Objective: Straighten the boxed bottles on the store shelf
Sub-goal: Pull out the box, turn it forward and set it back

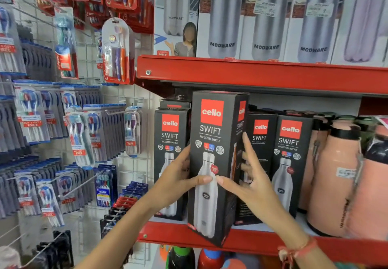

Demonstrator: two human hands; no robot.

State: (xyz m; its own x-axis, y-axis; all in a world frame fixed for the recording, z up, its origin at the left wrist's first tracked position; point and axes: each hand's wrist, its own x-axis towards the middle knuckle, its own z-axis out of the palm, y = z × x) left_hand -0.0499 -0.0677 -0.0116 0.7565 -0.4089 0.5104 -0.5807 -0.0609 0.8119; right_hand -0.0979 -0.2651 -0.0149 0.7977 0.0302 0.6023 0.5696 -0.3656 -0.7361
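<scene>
A tall black Cello Swift bottle box [214, 134] sticks out past the front lip of the red shelf [262, 241], turned slightly so its right side shows. My left hand [180, 176] grips its left side, thumb across the front. My right hand [245, 176] holds its right side, thumb on the front and fingers spread up the side panel. Matching boxes stand further back on the shelf: one to the left [170, 155], two to the right [260, 149] [290, 159].
Peach flasks [333, 180] with black caps crowd the shelf's right end. White Modware bottle boxes [268, 19] line the upper red shelf [252, 75]. Toothbrush packs [84, 134] hang on wire pegs to the left. Coloured bottles [210, 258] show below.
</scene>
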